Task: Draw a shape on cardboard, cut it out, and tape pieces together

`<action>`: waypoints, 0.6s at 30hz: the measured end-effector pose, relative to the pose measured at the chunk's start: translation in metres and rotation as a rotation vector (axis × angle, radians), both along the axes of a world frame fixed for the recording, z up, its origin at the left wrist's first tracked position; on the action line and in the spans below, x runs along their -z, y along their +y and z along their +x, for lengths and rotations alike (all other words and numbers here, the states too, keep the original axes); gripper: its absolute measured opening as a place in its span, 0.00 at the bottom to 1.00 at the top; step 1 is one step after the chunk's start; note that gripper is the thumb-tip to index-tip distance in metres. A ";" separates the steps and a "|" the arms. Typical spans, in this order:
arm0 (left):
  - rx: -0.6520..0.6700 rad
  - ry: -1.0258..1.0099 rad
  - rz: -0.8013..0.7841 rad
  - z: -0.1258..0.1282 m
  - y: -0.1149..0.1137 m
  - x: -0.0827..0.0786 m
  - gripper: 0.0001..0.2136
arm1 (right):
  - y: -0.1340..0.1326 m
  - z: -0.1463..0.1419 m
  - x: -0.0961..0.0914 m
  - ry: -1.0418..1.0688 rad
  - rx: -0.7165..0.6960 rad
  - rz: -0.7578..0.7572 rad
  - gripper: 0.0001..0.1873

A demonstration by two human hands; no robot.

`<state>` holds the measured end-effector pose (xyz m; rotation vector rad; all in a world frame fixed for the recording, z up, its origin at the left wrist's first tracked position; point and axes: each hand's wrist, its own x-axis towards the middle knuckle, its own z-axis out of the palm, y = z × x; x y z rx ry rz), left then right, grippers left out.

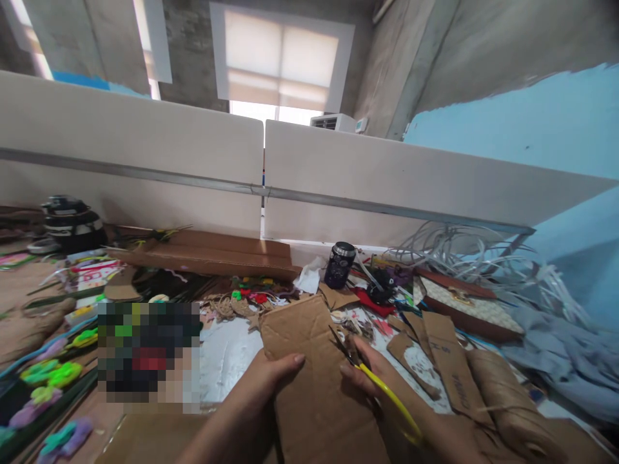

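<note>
A piece of brown cardboard stands tilted in front of me, with creases across its upper part. My left hand grips its left edge, thumb lying on the front face and the other fingers hidden behind. In my right hand is a pair of scissors with yellow handles; the dark blades point up and left beside the cardboard's right edge. Some right-hand fingers are hidden behind the scissors and the cardboard. Whether the blades touch the cardboard, I cannot tell.
A dark jar and white tissue stand behind the cardboard. To the right lie cardboard strips, a twine spool, a handbag and grey cloth. Colourful fuzzy flowers lie left. White panels close off the back.
</note>
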<state>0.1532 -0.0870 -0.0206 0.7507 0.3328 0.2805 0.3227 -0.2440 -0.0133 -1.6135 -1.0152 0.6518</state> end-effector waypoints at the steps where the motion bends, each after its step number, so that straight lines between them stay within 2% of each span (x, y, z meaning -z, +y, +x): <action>1: 0.003 -0.005 -0.006 0.000 -0.001 -0.001 0.27 | 0.000 0.001 0.002 -0.012 -0.003 -0.003 0.30; 5: -0.014 0.011 -0.037 -0.002 -0.007 -0.009 0.28 | 0.000 0.006 0.011 -0.006 -0.056 -0.001 0.35; 9: -0.042 0.040 -0.080 -0.007 -0.015 -0.019 0.26 | 0.001 0.006 0.016 0.049 -0.106 0.005 0.33; 12: -0.023 0.049 -0.091 -0.009 -0.015 -0.018 0.27 | 0.001 0.004 0.011 0.020 -0.076 0.005 0.32; 18: 0.040 0.034 -0.108 -0.010 -0.016 -0.014 0.27 | 0.000 0.004 -0.005 0.023 -0.051 -0.102 0.35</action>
